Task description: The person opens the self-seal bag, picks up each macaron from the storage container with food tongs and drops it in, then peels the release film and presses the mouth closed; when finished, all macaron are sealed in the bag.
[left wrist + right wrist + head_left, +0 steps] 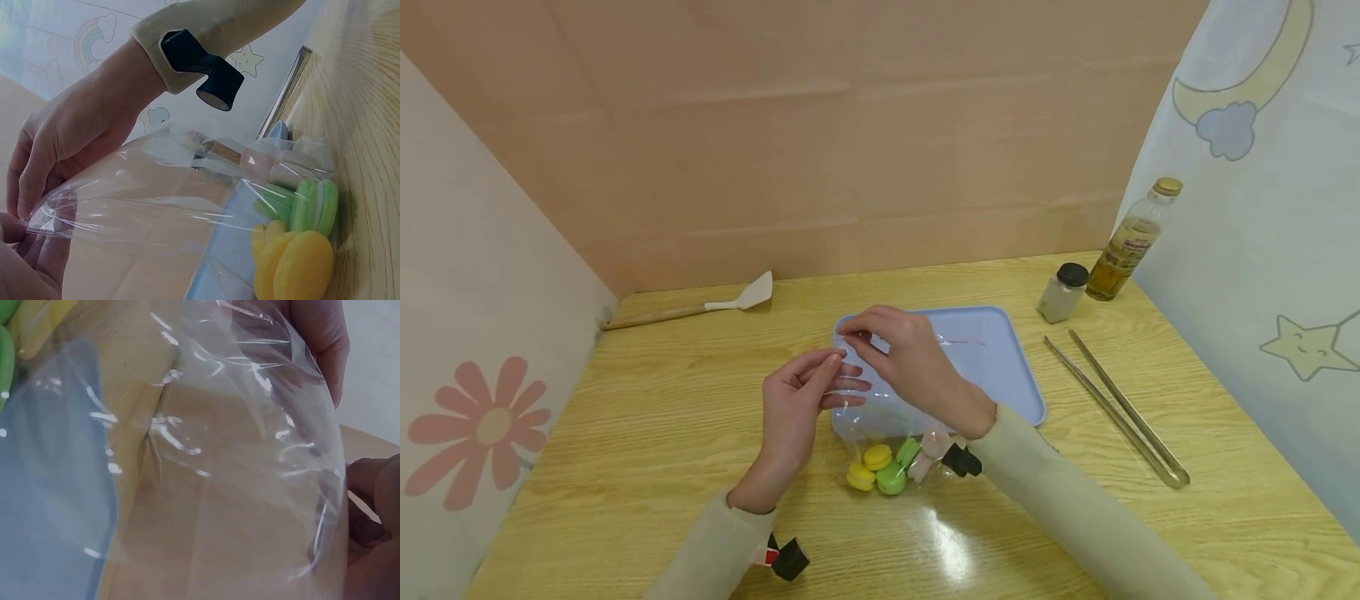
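Your grip: left hand (793, 402) and right hand (910, 354), each pinching the bag's (144, 209) top, likely to part it; macarons (304, 265) weight its base.

Yellow, green and pink macarons (891, 478) in a clear bag (144, 203)

At lower centre, the macarons are bright yellow, lime green and pale pink behind colourless, glossy plastic. The tray (992, 367) is plain pale blue, the table (662, 433) tan wood grain, the sleeves (1067, 492) cream, the backdrop (820, 158) peach-tan. At left, a pink-petalled flower print (493, 426). At right, a yellow moon (1273, 87) and star (1305, 345) on white, a gold-capped bottle (1123, 254) of amber liquid, a black-lidded jar (1060, 302), silver tongs (1132, 410).
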`<move>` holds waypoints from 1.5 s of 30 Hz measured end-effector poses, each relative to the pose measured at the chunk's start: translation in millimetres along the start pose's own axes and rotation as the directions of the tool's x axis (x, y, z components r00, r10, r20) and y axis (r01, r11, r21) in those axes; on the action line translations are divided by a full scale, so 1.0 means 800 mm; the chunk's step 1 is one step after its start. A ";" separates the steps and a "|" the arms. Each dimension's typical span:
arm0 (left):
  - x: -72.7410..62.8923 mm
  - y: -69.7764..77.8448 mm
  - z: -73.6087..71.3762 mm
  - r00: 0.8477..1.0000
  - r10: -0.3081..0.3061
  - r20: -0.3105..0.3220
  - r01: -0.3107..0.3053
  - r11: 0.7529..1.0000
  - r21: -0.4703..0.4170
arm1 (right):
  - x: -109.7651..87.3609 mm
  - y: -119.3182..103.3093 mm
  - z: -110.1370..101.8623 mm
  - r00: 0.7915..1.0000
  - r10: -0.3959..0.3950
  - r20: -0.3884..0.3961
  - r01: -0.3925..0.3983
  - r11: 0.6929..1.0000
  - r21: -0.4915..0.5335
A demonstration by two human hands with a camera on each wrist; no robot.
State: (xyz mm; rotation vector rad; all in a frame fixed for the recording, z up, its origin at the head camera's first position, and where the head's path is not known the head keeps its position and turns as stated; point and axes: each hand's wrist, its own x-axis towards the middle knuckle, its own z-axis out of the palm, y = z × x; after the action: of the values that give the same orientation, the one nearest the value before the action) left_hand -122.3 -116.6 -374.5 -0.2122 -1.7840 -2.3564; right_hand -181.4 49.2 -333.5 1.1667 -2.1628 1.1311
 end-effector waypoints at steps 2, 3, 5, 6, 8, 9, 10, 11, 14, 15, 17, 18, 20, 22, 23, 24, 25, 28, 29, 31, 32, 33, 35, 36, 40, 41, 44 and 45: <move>-0.001 0.000 0.000 1.000 -0.004 -0.002 0.004 1.000 0.000 | 0.000 0.000 -0.001 1.000 0.008 0.012 -0.008 1.000 0.013; -0.001 0.001 0.001 1.000 -0.005 -0.004 0.005 1.000 -0.003 | 0.001 0.000 -0.001 1.000 0.011 0.020 -0.012 1.000 0.023; -0.001 0.001 0.001 1.000 -0.004 -0.006 0.004 1.000 -0.009 | 0.001 -0.001 -0.001 0.999 0.017 0.035 -0.018 0.999 0.034; -0.001 0.001 0.001 1.000 -0.004 -0.006 0.004 1.000 -0.012 | 0.001 -0.001 -0.001 0.999 0.019 0.042 -0.020 0.999 0.038; -0.001 0.002 0.001 1.000 -0.005 -0.006 0.005 1.000 -0.012 | 0.001 -0.001 -0.001 0.998 0.020 0.052 -0.022 0.999 0.044; -0.001 0.002 0.001 1.000 -0.006 -0.006 0.006 1.000 -0.011 | 0.001 -0.001 -0.001 0.998 0.020 0.054 -0.023 0.999 0.046; -0.001 0.001 0.001 1.000 -0.007 -0.006 0.007 1.000 -0.009 | 0.001 -0.001 -0.001 0.998 0.022 0.056 -0.024 0.999 0.044; -0.001 0.001 0.001 1.000 -0.008 -0.007 0.008 1.000 -0.005 | 0.001 -0.001 -0.001 0.998 0.020 0.056 -0.023 0.999 0.046; 0.000 0.002 0.001 1.000 -0.006 -0.015 0.006 1.000 0.000 | 0.001 -0.001 -0.002 0.998 0.019 0.062 -0.022 0.998 0.052; 0.000 0.002 0.001 1.000 -0.005 -0.019 0.005 1.000 0.000 | 0.001 -0.001 -0.002 0.998 0.018 0.065 -0.021 0.998 0.053; 0.000 0.001 0.001 1.000 -0.005 -0.030 0.005 1.000 0.002 | 0.002 -0.001 -0.002 0.997 0.016 0.072 -0.020 0.998 0.055; 0.000 0.001 0.001 0.999 -0.005 -0.034 0.006 1.000 0.001 | 0.002 0.000 -0.002 0.997 0.018 0.075 -0.022 0.998 0.054; 0.000 0.001 0.002 0.999 -0.005 -0.037 0.005 1.000 0.004 | 0.003 0.000 -0.002 0.997 0.024 0.079 -0.029 0.998 0.059; 0.000 0.000 0.002 0.999 -0.003 -0.038 0.003 1.000 0.008 | 0.004 -0.001 -0.003 0.996 0.035 0.082 -0.041 0.997 0.069; 0.000 0.000 0.002 0.999 0.000 -0.032 0.000 1.000 0.004 | 0.004 -0.001 -0.004 0.996 0.042 0.084 -0.048 0.996 0.074; -0.001 0.000 0.002 1.000 0.005 -0.026 -0.005 1.000 -0.001 | 0.005 -0.001 -0.004 0.995 0.050 0.085 -0.057 0.995 0.080; -0.001 0.000 0.002 1.000 0.007 -0.019 -0.007 1.000 -0.004 | 0.005 -0.002 -0.005 0.995 0.056 0.085 -0.063 0.994 0.085; -0.001 0.000 0.003 1.000 0.001 -0.008 -0.001 1.000 -0.016 | 0.005 -0.001 -0.005 0.993 0.078 0.089 -0.086 0.992 0.093; -0.001 0.000 0.003 1.000 -0.003 -0.008 0.002 1.000 -0.015 | 0.004 -0.001 -0.004 0.992 0.083 0.090 -0.092 0.991 0.093; -0.001 0.000 0.004 1.000 -0.005 -0.009 0.004 1.000 -0.009 | 0.004 0.000 -0.004 0.992 0.091 0.090 -0.100 0.991 0.093; -0.001 0.001 0.004 1.000 -0.003 -0.011 0.003 1.000 -0.008 | 0.004 0.000 -0.004 0.991 0.094 0.091 -0.103 0.990 0.093; -0.001 0.001 0.005 1.000 0.003 -0.012 -0.003 1.000 -0.010 | 0.003 0.000 -0.004 0.991 0.096 0.093 -0.104 0.990 0.092; -0.002 0.001 0.005 1.000 0.017 -0.009 -0.017 1.000 -0.017 | 0.003 0.000 -0.004 0.990 0.099 0.096 -0.108 0.990 0.089; -0.002 0.001 0.005 1.000 0.024 -0.008 -0.024 0.999 -0.024 | 0.003 0.000 -0.005 0.990 0.100 0.099 -0.109 0.990 0.087; -0.002 0.001 0.006 0.999 0.036 -0.011 -0.036 0.999 -0.033 | 0.002 -0.001 -0.006 0.989 0.102 0.110 -0.112 0.990 0.090; -0.002 0.001 0.006 0.999 0.035 -0.014 -0.036 0.999 -0.031 | 0.003 -0.001 -0.006 0.989 0.101 0.112 -0.111 0.989 0.094; -0.003 0.001 0.006 0.999 0.029 -0.023 -0.029 0.999 -0.028 | 0.004 -0.001 -0.006 0.988 0.100 0.114 -0.113 0.987 0.114; -0.003 0.001 0.005 0.999 0.027 -0.024 -0.028 0.999 -0.028 | 0.004 -0.001 -0.006 0.988 0.101 0.114 -0.114 0.986 0.117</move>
State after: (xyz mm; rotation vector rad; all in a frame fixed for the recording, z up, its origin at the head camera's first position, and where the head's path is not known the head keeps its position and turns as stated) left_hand -120.1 -112.4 -373.2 -0.2102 -1.7272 -2.3562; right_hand -182.8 51.6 -328.3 1.2007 -2.2898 1.2923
